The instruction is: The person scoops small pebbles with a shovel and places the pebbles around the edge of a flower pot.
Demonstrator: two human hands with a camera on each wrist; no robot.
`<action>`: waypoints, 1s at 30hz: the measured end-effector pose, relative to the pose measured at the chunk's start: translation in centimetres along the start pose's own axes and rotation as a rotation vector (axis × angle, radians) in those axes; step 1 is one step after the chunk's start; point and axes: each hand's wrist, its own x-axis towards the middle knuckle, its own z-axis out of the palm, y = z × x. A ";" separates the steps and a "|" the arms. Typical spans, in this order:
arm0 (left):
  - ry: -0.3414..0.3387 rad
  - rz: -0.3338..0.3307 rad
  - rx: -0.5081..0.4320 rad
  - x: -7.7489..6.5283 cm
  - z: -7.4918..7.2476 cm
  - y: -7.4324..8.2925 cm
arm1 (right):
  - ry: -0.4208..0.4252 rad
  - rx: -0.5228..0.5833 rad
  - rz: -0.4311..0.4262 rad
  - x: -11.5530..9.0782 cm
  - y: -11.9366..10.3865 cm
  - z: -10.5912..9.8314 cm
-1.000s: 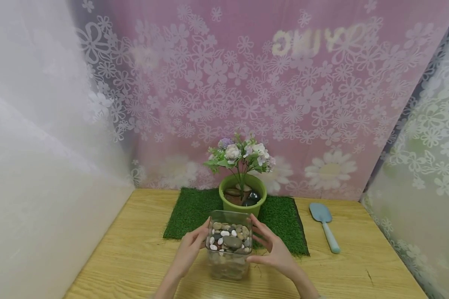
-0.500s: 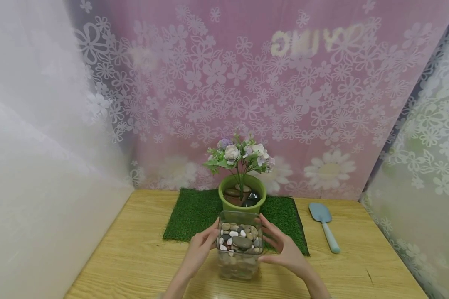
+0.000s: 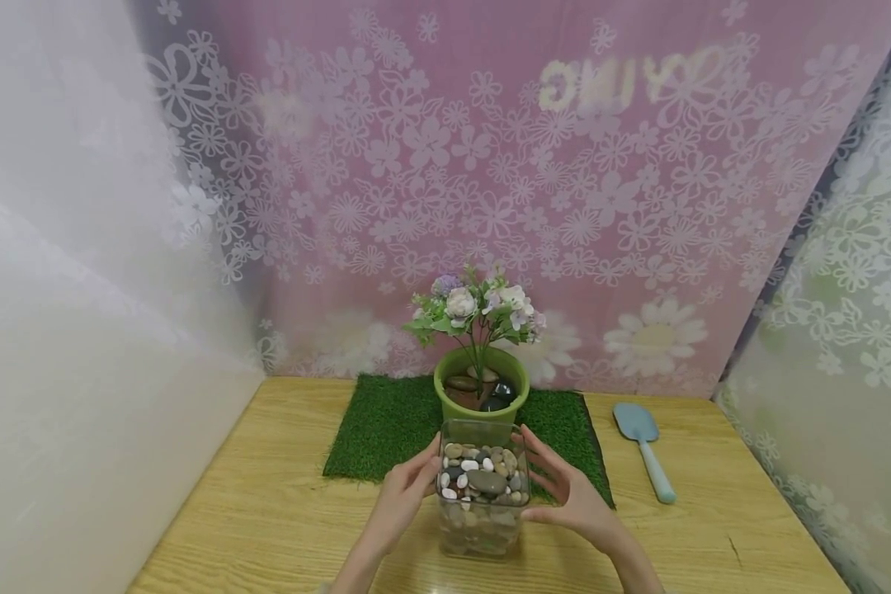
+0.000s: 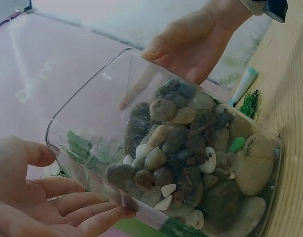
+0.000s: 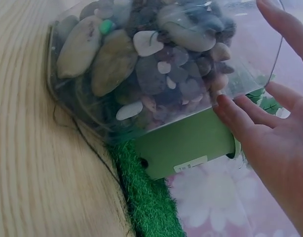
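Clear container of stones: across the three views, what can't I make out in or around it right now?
- All views: the middle of the container, hidden behind its outer stones.
- Right wrist: print on the white label of the green pot, too small and blurred.
- Right wrist: part of the container, cut off by the top edge.
- Left wrist: the trowel's blade, behind the container.

Container (image 3: 481, 530) stands before flowerpot (image 5: 183, 140), trowel (image 3: 645, 450) to right.

A clear container (image 3: 483, 502) of mixed pebbles (image 3: 484, 480) stands upright.
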 end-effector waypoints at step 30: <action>0.052 0.287 0.642 0.6 -1.1 2.2 | -0.014 -0.010 0.088 -0.5 -0.6 -0.1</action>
